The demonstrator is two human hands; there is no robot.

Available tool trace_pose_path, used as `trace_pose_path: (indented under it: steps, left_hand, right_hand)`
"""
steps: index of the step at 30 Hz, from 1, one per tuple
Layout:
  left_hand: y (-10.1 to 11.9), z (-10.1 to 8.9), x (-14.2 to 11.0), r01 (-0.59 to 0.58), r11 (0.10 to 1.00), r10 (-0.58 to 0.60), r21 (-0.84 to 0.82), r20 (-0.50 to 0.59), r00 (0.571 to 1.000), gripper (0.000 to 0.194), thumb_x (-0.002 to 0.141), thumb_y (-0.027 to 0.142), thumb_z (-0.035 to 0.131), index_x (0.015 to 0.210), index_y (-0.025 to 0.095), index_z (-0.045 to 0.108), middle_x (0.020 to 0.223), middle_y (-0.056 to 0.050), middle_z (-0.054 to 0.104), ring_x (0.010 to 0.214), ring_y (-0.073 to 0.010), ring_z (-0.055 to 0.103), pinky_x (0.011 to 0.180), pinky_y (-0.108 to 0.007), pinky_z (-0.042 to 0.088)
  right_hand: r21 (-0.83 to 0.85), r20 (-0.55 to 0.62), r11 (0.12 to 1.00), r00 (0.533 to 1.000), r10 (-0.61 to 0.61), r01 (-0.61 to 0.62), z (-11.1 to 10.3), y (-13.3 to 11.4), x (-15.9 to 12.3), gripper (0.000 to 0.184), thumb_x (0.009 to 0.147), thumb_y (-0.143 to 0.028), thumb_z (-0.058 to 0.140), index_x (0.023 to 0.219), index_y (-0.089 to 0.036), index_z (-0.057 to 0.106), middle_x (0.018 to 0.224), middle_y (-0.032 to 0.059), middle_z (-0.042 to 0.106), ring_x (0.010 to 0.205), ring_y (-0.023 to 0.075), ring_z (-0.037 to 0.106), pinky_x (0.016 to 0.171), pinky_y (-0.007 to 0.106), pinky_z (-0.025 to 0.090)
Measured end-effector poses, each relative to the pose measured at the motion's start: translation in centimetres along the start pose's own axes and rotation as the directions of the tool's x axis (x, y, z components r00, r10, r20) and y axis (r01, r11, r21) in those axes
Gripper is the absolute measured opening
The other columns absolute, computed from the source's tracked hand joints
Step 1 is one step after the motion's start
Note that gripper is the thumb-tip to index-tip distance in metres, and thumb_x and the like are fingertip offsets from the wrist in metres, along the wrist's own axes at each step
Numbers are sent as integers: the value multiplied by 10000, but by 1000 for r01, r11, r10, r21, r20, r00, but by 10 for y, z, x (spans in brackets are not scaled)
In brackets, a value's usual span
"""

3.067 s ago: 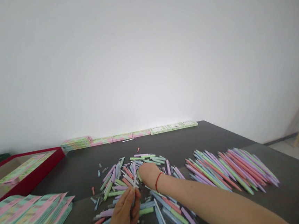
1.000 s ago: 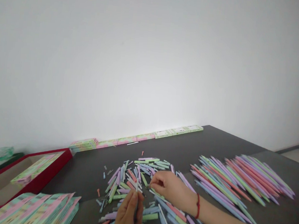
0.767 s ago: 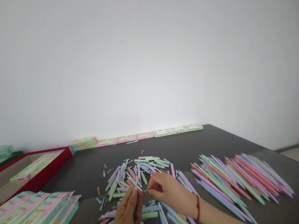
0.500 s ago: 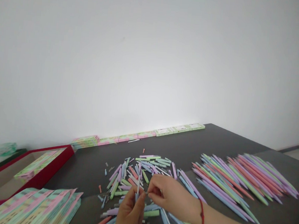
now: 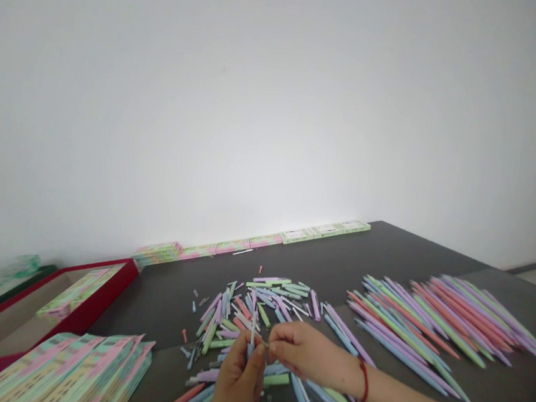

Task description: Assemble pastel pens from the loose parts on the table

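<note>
My left hand (image 5: 238,380) is closed around a thin white pen refill (image 5: 253,325) that stands upright, with a bluish part at its lower end between thumb and forefinger. Right beside the left thumb, the fingertips of my right hand (image 5: 313,358) are pinched together. Whatever they hold is too small to make out. Beneath and beyond both hands lie loose pen parts (image 5: 263,314) in pastel purple, green, blue and coral, with white refills among them.
Slim pastel pens (image 5: 427,315) lie in a wide heap on the right of the dark table (image 5: 338,260). Printed cartons (image 5: 60,370) overlap at front left, beside a red box (image 5: 114,288) holding another carton. More flat boxes (image 5: 297,235) line the wall.
My right fingertips have closed in slightly and sit lower beside the left thumb. The whole view has shifted a little, so everything appears slightly further right.
</note>
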State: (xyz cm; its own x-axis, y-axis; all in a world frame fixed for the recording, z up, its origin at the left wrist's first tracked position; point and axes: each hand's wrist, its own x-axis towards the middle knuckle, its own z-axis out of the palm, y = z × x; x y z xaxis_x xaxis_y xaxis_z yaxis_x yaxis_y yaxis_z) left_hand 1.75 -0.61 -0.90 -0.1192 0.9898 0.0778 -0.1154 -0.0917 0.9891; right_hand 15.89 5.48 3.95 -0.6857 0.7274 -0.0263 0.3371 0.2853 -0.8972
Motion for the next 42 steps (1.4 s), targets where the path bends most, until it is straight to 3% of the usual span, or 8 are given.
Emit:
trace_pose_path:
  steps: [5, 15, 25, 28, 30, 33, 36, 42]
  left_hand:
    - [5, 3, 1, 64, 995, -67, -79, -39, 997, 336, 753, 538, 582, 791, 241, 431, 419, 162, 231, 328, -25, 110, 296, -109, 115]
    - [11, 3, 2, 84, 994, -87, -72, -50, 995, 366, 717, 554, 612, 755, 238, 430, 427, 155, 266, 323, -15, 122, 284, -100, 154]
    - [-2, -2, 2, 81, 997, -80, -20, 14, 997, 350, 761, 562, 562, 796, 241, 428, 418, 161, 234, 321, -17, 96, 292, -107, 130]
    - [1, -2, 1, 68, 997, -68, -22, 10, 998, 370, 747, 577, 569, 782, 240, 420, 408, 161, 230, 317, -20, 105, 297, -110, 116]
    - [3, -1, 2, 65, 998, -65, -6, 18, 998, 375, 743, 578, 573, 777, 237, 422, 412, 157, 243, 323, -24, 125, 303, -112, 123]
    - [3, 2, 3, 59, 998, -59, -10, -15, 998, 396, 720, 594, 585, 755, 232, 426, 407, 156, 244, 314, -20, 120, 301, -117, 110]
    - [2, 4, 3, 55, 998, -57, -39, -60, 997, 398, 708, 589, 599, 749, 235, 421, 399, 157, 245, 299, -19, 117, 295, -121, 93]
    - [5, 7, -2, 89, 991, -89, -101, -3, 996, 413, 711, 606, 586, 728, 224, 430, 456, 141, 268, 326, -20, 144, 300, -125, 129]
  right_hand:
    - [-250, -116, 951, 970, -216, 182, -13, -5, -2, 88, 754, -173, 512, 674, -166, 548, 618, -48, 487, 576, 89, 434, 526, 185, 310]
    - [-514, -73, 784, 893, -444, 348, -21, -17, -9, 69, 727, -114, 524, 697, -176, 526, 703, -35, 489, 650, 99, 454, 607, 201, 326]
    - [-88, -32, 984, 987, -157, 154, -2, -4, 0, 102, 751, -146, 477, 667, -165, 534, 553, -72, 422, 510, 66, 382, 471, 174, 273]
    - [130, 40, 991, 999, 4, -9, 0, -6, -1, 152, 778, -163, 406, 695, -173, 534, 505, -78, 379, 439, 67, 336, 425, 177, 257]
    - [154, 33, 987, 999, 33, -38, 1, -6, -1, 161, 781, -168, 393, 691, -176, 526, 501, -78, 365, 430, 70, 323, 419, 181, 249]
    - [-89, -95, 990, 989, -115, 106, 2, -6, -1, 113, 743, -156, 467, 638, -172, 503, 549, -65, 410, 502, 76, 366, 471, 187, 263]
    - [-409, -167, 889, 940, -297, 208, 0, -3, -1, 84, 712, -123, 508, 644, -172, 506, 624, -48, 468, 576, 88, 407, 529, 199, 279]
    - [-716, -228, 698, 950, -211, -17, -32, 20, 19, 168, 816, -155, 462, 697, -164, 580, 712, 29, 596, 640, 135, 513, 593, 234, 334]
